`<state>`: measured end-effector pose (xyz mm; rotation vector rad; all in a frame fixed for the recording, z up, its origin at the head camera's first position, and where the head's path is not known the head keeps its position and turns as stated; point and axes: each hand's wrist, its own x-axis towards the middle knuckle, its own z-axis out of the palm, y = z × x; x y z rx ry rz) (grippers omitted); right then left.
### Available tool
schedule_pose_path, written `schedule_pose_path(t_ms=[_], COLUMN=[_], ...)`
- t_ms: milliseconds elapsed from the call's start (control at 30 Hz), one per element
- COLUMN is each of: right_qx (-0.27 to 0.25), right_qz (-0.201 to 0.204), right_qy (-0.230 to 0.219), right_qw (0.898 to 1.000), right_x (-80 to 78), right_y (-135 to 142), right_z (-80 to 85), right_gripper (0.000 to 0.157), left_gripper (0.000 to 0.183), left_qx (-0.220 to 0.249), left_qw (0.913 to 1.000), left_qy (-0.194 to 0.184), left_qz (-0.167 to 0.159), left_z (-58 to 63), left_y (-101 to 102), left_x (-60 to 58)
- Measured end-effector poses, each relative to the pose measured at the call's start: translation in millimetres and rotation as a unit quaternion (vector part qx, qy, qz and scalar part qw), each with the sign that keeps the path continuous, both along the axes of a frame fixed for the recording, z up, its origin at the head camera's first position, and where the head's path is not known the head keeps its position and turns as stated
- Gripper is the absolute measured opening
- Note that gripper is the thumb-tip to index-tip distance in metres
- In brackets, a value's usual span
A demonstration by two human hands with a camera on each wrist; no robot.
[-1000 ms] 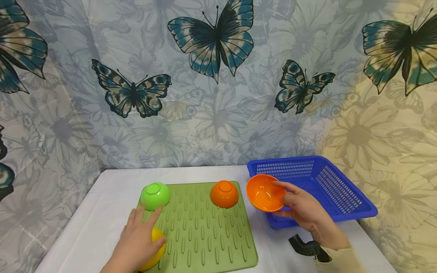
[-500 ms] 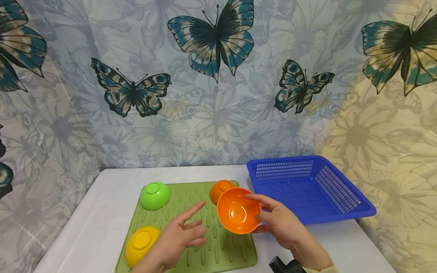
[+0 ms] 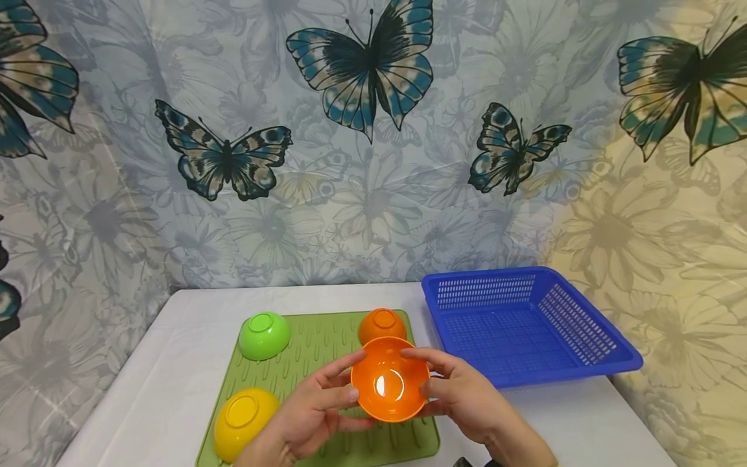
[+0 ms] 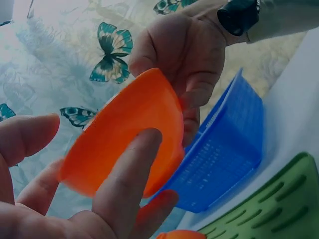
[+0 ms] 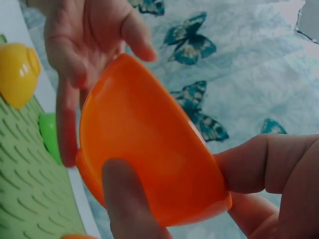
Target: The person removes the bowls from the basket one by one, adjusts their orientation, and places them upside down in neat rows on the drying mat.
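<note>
An orange bowl [image 3: 390, 383] is held up over the green mat [image 3: 327, 337], its inside tilted toward the head camera. My right hand [image 3: 473, 399] grips its right side; in the right wrist view, fingers lie on the outside and the thumb [image 5: 244, 167] is at the rim. From the left, my left hand [image 3: 309, 408] reaches round the bowl with spread fingers; in the left wrist view one finger [image 4: 130, 167] lies across the outer wall while the thumb [image 4: 30, 134] stands apart from the rim. Just behind sits another orange bowl [image 3: 382, 324], upside down and partly hidden.
On the mat's left side a green bowl [image 3: 264, 336] and a yellow bowl [image 3: 244, 421] stand upside down. A blue plastic basket [image 3: 525, 376] lies to the right on the white tablecloth [image 3: 157, 363]. A butterfly-patterned cloth [image 3: 373, 214] hangs behind the table.
My right hand has brought the orange bowl leftward and down from beside the basket to over the mat. My left hand has moved right from near the yellow bowl to the held bowl.
</note>
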<state>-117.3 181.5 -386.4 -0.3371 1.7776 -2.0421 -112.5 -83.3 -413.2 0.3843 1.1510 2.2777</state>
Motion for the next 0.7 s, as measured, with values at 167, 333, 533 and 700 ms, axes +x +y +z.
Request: schedule_pose_path(t_ms=[167,333,533,700], right_qx=[-0.013,0.038,-0.018,-0.170], right_qz=[0.011,-0.053,-0.023,0.102], right_qy=[-0.010,0.035,0.029,-0.072], right_qw=[1.000,0.997,0.999,0.977], right_x=[2.7,3.9,1.9,-2.0], right_y=[-1.8,1.5,13.3,20.1], right_z=[-2.3,2.7,5.5,-2.8], right_gripper=[0.052,0.056,0.061,0.055], left_gripper=[0.056,0.057,0.060,0.058], left_qx=[0.015,-0.028,-0.086,-0.134], left_qw=[0.9998,0.9986,0.9905,0.9816], left_qy=[-0.009,-0.008,0.020,0.066], left_qz=[-0.005,0.044,0.106,0.119], left_z=[-1.3,-0.8,-3.3,-6.3], left_y=[2.0,2.6,1.0,0.5], left_x=[-0.1,-0.8,-4.7,-5.2])
